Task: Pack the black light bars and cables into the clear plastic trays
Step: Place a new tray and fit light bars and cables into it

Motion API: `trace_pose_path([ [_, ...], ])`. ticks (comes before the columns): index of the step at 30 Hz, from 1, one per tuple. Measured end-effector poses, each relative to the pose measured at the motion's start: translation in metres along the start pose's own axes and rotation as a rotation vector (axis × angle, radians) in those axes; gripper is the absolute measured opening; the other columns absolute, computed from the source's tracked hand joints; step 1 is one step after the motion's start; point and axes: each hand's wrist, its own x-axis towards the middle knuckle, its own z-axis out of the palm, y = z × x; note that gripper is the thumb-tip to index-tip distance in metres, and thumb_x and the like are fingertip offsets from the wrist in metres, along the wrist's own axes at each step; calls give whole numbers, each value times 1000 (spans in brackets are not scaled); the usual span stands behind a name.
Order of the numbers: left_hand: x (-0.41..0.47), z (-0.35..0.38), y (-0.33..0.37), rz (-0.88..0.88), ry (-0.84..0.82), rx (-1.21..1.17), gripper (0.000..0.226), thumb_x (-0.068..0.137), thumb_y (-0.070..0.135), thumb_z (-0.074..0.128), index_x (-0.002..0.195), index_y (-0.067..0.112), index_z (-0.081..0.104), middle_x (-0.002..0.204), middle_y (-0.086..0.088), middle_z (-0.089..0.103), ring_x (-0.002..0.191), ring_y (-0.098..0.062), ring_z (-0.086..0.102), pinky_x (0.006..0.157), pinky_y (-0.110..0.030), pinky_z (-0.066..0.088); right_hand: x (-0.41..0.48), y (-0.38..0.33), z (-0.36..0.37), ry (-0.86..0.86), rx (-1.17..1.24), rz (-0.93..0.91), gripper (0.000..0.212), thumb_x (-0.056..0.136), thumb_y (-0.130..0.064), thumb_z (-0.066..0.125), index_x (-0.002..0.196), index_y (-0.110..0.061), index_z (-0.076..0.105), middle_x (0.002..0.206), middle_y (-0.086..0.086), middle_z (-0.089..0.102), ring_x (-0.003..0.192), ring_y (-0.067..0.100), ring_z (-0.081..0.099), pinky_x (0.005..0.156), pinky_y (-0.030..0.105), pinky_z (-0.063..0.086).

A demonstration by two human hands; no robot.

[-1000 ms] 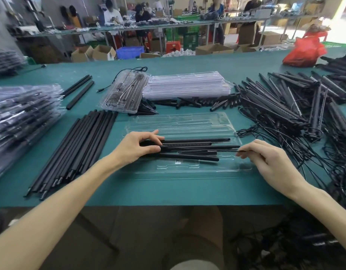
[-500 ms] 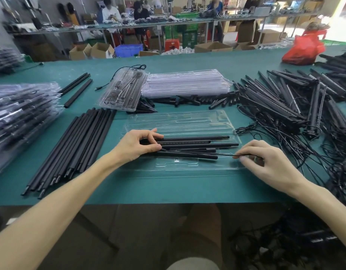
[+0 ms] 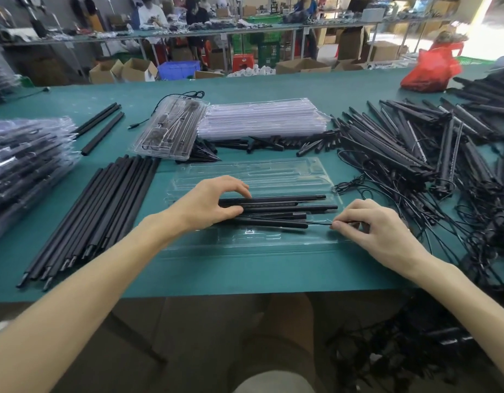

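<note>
A clear plastic tray (image 3: 245, 242) lies open on the green table in front of me. Several black light bars (image 3: 284, 208) lie lengthwise across its middle. My left hand (image 3: 208, 202) grips the left ends of those bars, thumb under and fingers over them. My right hand (image 3: 369, 225) pinches a thin black cable (image 3: 318, 224) that runs from the right end of the nearest bar. The bars' left ends are hidden under my left hand.
A row of long black bars (image 3: 97, 211) lies left of the tray. Stacked empty trays (image 3: 262, 117) and one packed tray (image 3: 171, 129) sit behind. A tangled heap of bars and cables (image 3: 432, 154) fills the right. Bagged packed trays (image 3: 26, 163) are at far left.
My right hand has slid slightly left along the cable towards the bar ends. My left hand keeps its hold on the bars, which have settled lower in the tray.
</note>
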Motion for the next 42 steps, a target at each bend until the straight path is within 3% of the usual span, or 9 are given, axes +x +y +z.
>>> trace_pose_path([
  [4,16,23,26,19,-4,-16,36,99,25,63,134,18,61,144,7,56,137,-5,46,120,-25,28,0,-3,-1,-18,-24,0,7,91,-19,72,91,-21,78,89,-13,63,89,10,55,74,14,37],
  [10,35,64,54,105,-90,85,55,106,37,45,155,15,36,163,2,30,153,-6,15,124,-20,5,0,-5,0,-15,-45,-13,7,92,-20,72,93,-20,78,89,-13,60,89,6,52,74,12,35],
  [15,44,90,52,94,-170,287,57,109,44,23,161,20,18,168,8,10,154,-4,0,126,-30,1,1,-8,2,-12,-126,-66,11,94,-23,69,99,-16,77,88,-10,56,87,10,45,78,19,34],
  [23,49,89,55,39,-191,274,68,96,44,21,161,28,15,167,15,6,152,1,0,122,-23,-4,-11,-33,3,-7,-463,-296,18,100,-18,60,110,-11,74,106,1,63,100,21,55,90,34,48],
  [28,49,93,51,35,-179,273,65,98,43,22,161,30,15,166,17,5,151,4,-1,124,-25,-3,-20,-53,-10,323,-258,-469,20,101,-3,56,116,2,68,110,10,66,99,25,62,91,32,52],
  [32,46,93,50,47,-180,286,64,98,42,17,161,31,12,166,19,2,150,6,-4,123,-21,-6,-15,-49,-33,570,-69,-193,16,104,-7,50,112,-2,63,97,0,60,77,1,54,72,13,44],
  [34,45,93,50,49,-172,294,59,103,37,21,161,30,11,166,19,2,151,5,-5,121,-20,-7,-11,-33,-42,481,-85,89,19,106,-23,47,109,-10,61,94,-4,59,74,5,57,70,25,51],
  [37,44,92,51,48,-160,306,56,107,35,23,161,30,11,166,19,2,151,5,-5,120,-19,-9,-12,-9,-42,197,-373,433,32,105,-41,44,103,-12,58,94,4,62,77,25,61,69,41,51],
  [42,44,92,51,51,-162,311,56,107,35,22,161,30,10,166,19,1,151,5,-6,122,-22,-7,-13,-5,-26,93,-521,539,38,103,-47,46,98,-10,49,93,11,64,83,36,62,63,38,40],
])
